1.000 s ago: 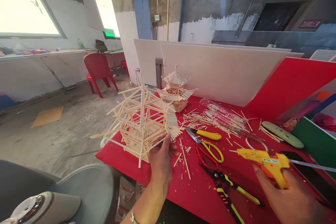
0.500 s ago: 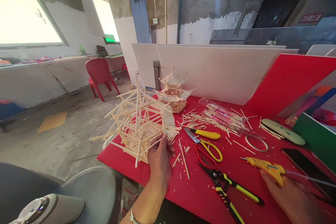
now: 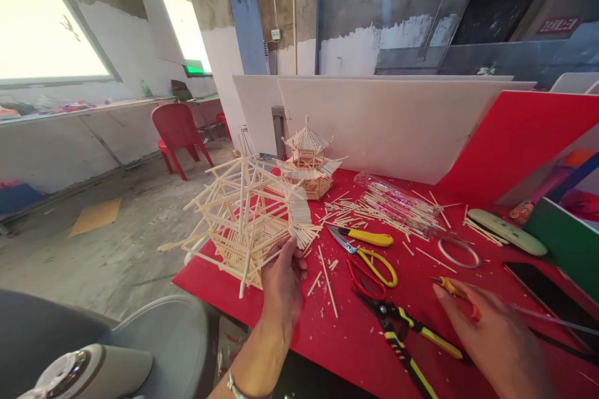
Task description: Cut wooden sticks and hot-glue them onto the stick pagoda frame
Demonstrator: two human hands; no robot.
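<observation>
My left hand [image 3: 281,283] is closed on the lower edge of a large open-frame model of thin wooden sticks [image 3: 243,215], tilted at the near left corner of the red table [image 3: 360,349]. My right hand [image 3: 496,336] lies flat, fingers stretched, over a yellow glue gun [image 3: 445,285] resting on the table; only its nozzle end and a bit of orange show. A smaller finished stick pagoda [image 3: 309,159] stands behind the large model.
Between my hands lie yellow-handled scissors [image 3: 377,265], black-and-yellow pliers [image 3: 405,330], a yellow-handled cutter [image 3: 369,238] and loose sticks. Farther back are a clear bag of sticks [image 3: 397,206], a tape ring [image 3: 459,254] and a phone [image 3: 543,293]. White boards [image 3: 374,124] wall the back.
My right hand has lowered the glue gun from the air onto the table and flattened over it. My left hand keeps its hold on the large model, which has barely moved.
</observation>
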